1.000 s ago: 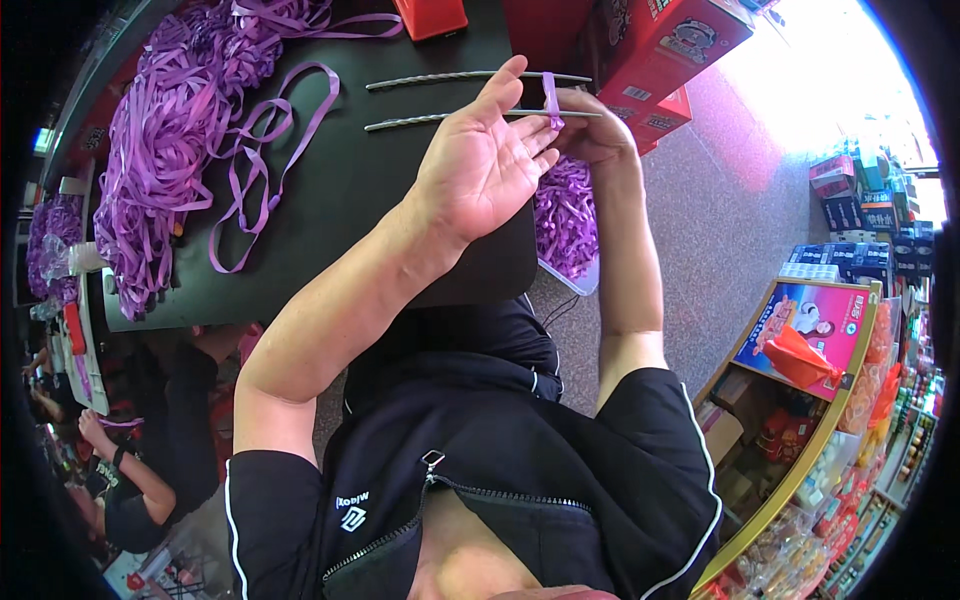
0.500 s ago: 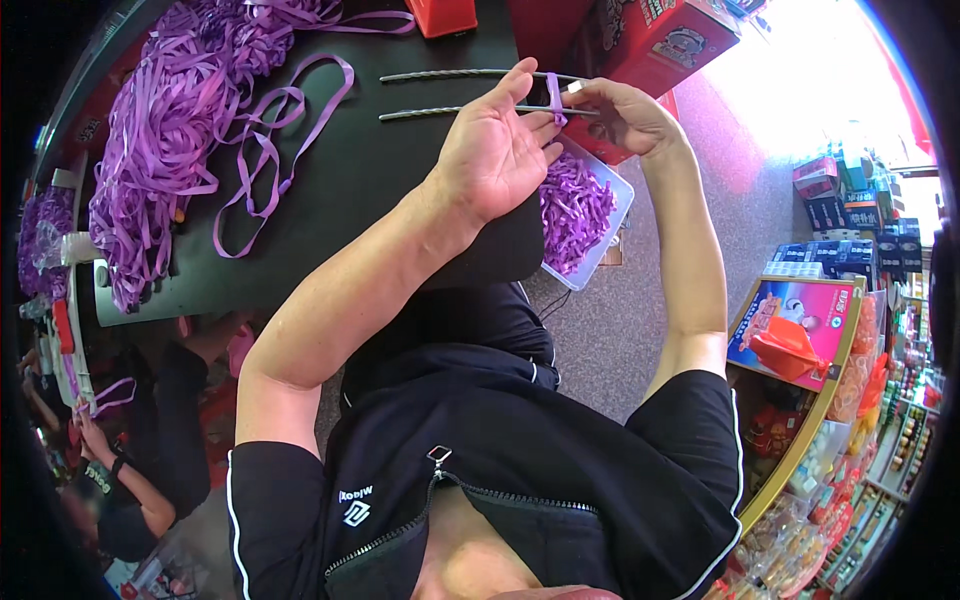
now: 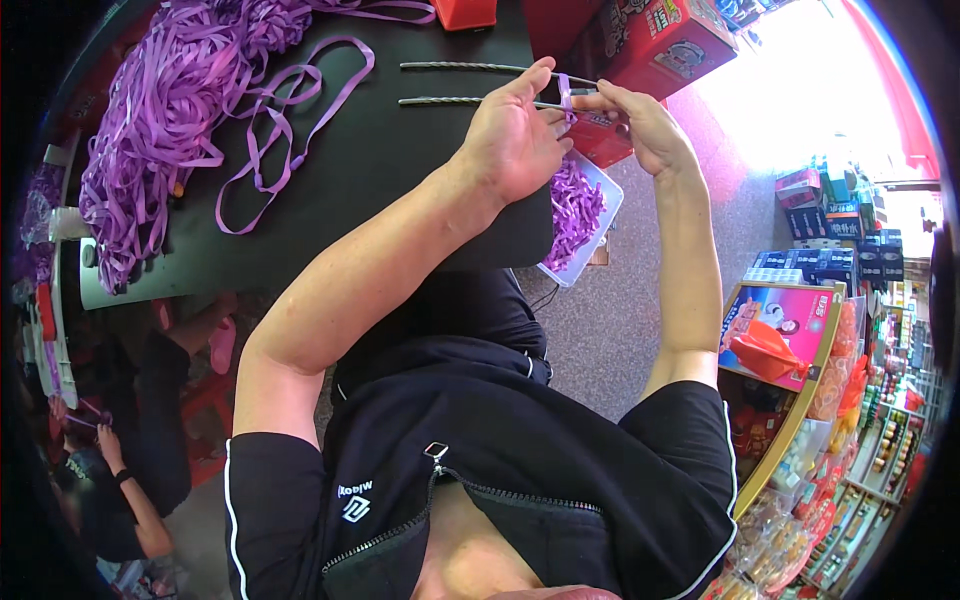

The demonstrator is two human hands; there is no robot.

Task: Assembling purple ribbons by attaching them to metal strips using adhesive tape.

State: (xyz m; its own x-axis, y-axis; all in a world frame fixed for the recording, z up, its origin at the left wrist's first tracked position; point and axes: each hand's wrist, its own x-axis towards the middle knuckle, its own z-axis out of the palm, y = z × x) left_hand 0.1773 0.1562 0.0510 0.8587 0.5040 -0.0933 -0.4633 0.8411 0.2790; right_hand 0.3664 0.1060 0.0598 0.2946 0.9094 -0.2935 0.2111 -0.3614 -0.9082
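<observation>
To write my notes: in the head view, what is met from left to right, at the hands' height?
Heap of purple straps, loose purple strap, left ends of the twisted metal rods, left hand, right hand.

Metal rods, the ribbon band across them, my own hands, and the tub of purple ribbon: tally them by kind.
Metal rods: 2
Ribbon band: 1
Your hands (left hand, right hand): 2
Plastic tub: 1
Total: 6

Black flat-topped table (image 3: 350, 180): matte, with a rounded near right corner.
Grey speckled hard floor (image 3: 615, 320): to the table's right.
Glaring white light (image 3: 780, 70): well beyond the table's right side.
Gold-edged curved display cabinet (image 3: 798, 412): right of the table, nearer the viewer.
</observation>
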